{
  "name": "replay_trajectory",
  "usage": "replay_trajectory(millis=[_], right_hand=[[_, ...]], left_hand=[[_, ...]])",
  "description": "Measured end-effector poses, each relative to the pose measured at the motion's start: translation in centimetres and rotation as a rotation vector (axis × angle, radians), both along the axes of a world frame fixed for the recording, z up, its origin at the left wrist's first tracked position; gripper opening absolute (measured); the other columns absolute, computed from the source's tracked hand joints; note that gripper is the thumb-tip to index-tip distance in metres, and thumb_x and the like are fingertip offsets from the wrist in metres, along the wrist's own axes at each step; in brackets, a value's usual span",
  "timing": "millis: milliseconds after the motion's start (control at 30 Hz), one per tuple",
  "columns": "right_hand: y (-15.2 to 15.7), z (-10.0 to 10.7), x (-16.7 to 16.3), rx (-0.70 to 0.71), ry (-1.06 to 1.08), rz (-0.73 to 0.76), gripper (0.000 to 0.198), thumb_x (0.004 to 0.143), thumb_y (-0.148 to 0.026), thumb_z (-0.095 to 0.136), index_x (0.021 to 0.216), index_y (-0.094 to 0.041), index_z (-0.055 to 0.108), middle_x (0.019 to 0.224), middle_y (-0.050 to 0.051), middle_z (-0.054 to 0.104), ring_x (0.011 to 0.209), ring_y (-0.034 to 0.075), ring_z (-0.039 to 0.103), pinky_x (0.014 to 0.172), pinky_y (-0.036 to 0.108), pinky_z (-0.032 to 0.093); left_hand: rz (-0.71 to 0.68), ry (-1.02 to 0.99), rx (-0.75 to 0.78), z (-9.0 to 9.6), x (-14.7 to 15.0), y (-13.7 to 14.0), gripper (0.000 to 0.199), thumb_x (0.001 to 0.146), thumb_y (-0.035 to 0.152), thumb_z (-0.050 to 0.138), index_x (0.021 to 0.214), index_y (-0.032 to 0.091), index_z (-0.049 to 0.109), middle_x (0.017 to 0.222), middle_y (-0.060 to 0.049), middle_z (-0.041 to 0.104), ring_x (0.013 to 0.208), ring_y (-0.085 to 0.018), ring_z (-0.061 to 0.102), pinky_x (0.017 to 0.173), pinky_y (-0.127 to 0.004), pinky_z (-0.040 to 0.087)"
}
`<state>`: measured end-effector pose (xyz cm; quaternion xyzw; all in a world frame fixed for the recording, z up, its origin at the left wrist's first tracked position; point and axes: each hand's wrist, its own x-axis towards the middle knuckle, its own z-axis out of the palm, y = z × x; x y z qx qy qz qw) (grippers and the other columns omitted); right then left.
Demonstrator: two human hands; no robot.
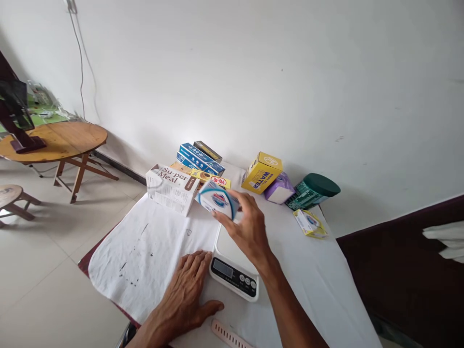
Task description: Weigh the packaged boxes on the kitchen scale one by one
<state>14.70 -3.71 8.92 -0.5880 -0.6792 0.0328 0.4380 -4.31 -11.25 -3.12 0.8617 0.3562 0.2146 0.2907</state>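
Note:
Between the thumb and fingers of my right hand (pixel 248 227) is a small white and blue box (pixel 217 199), tilted and held above the back of a white kitchen scale (pixel 237 278). The scale's display and buttons face me; the reading is too faint to make out. My left hand (pixel 188 285) lies flat on the white cloth, fingers stretched out, its fingertips at the scale's left edge. Just behind the held box stand a white "Su-per Meal" box (pixel 172 188) and a yellow box (pixel 210 179).
Blue boxes (pixel 199 159) stand near the wall. To the right are a yellow "WATER" box (pixel 261 173), a purple pack (pixel 281 188), a dark green tub (pixel 313 191) and a small yellow-white box (pixel 311 224). A pink strap (pixel 228 334) lies in front. A wooden table (pixel 68 137) holds a fan.

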Motion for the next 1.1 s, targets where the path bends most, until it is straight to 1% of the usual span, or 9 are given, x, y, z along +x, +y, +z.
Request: replay_trajectory(millis=[133,267,400,567,633,733,867,967,1100], right_hand=[[6.6,2.5,-5.3,0.021,0.007,0.092,0.046,0.081,-0.036,0.078,0.121,-0.019,0.063,0.12,0.011,0.068,0.118,0.03,0.06,0.098,0.046,0.052],[11.0,2.0,-8.5,-0.08,-0.072,0.089,0.044,0.081,-0.036,0.078,0.118,-0.017,0.064,0.121,0.014,0.068,0.119,0.032,0.059,0.102,0.049,0.049],[12.4,0.4,-8.8,-0.104,-0.114,0.099,0.049,0.085,-0.042,0.074,0.125,-0.017,0.061,0.125,0.015,0.066,0.12,0.034,0.058,0.103,0.052,0.048],[10.5,-0.4,-6.6,-0.045,-0.056,0.115,0.082,0.076,-0.053,0.081,0.143,-0.018,0.048,0.14,0.018,0.055,0.133,0.036,0.049,0.112,0.055,0.041],[8.7,-0.5,-4.4,0.013,-0.022,0.096,0.082,0.081,-0.058,0.076,0.146,-0.02,0.044,0.139,0.017,0.055,0.131,0.034,0.05,0.11,0.054,0.043],[5.3,-1.7,1.0,0.069,0.028,-0.015,0.067,0.089,-0.059,0.066,0.141,-0.022,0.048,0.132,0.015,0.061,0.123,0.03,0.057,0.101,0.049,0.051],[0.3,-5.0,11.1,-0.014,0.065,-0.434,0.056,0.087,-0.058,0.064,0.128,-0.021,0.055,0.13,0.014,0.062,0.12,0.03,0.058,0.092,0.044,0.054],[-2.5,-7.3,18.2,-0.094,0.074,-0.782,0.065,0.081,-0.054,0.068,0.131,-0.016,0.052,0.137,0.02,0.055,0.131,0.036,0.048,0.106,0.052,0.044],[-3.2,-8.8,24.2,-0.245,0.143,-0.99,0.084,0.07,-0.045,0.077,0.138,-0.007,0.046,0.144,0.029,0.046,0.138,0.043,0.037,0.11,0.057,0.035]], left_hand=[[0.006,0.012,-0.043,-0.1,0.0,0.0,0.099,0.086,0.043,0.078,0.162,0.024,0.016,0.162,-0.016,0.039,0.151,-0.038,0.034,0.123,-0.063,0.028],[0.009,-0.014,-0.049,-0.4,0.0,0.1,0.101,0.084,0.042,0.08,0.162,0.022,0.018,0.162,-0.016,0.04,0.151,-0.036,0.035,0.123,-0.06,0.031],[0.01,-0.035,-0.037,-0.7,0.0,0.3,0.104,0.082,0.04,0.082,0.162,0.023,0.017,0.161,-0.015,0.042,0.15,-0.036,0.036,0.123,-0.059,0.033],[0.015,-0.025,0.014,-0.7,0.0,0.2,0.101,0.085,0.04,0.079,0.162,0.025,0.014,0.159,-0.015,0.043,0.148,-0.036,0.039,0.121,-0.059,0.035],[0.02,-0.013,0.044,-0.7,-0.1,0.2,0.098,0.088,0.039,0.076,0.162,0.026,0.012,0.158,-0.015,0.045,0.147,-0.036,0.041,0.119,-0.059,0.038],[0.024,-0.007,0.115,-1.0,-0.2,0.2,0.094,0.092,0.037,0.072,0.162,0.026,0.01,0.155,-0.016,0.048,0.144,-0.037,0.044,0.115,-0.06,0.04],[0.024,0.011,0.193,-1.3,-0.2,0.5,0.091,0.093,0.037,0.07,0.163,0.024,0.012,0.152,-0.016,0.051,0.142,-0.036,0.047,0.113,-0.056,0.043],[0.027,0.032,0.23,-1.1,-0.1,0.6,0.087,0.094,0.04,0.068,0.162,0.023,0.017,0.151,-0.014,0.052,0.14,-0.035,0.047,0.112,-0.054,0.045],[0.034,0.052,0.246,-0.6,0.2,0.7,0.084,0.094,0.041,0.067,0.162,0.024,0.02,0.15,-0.014,0.053,0.137,-0.036,0.05,0.109,-0.055,0.047]])
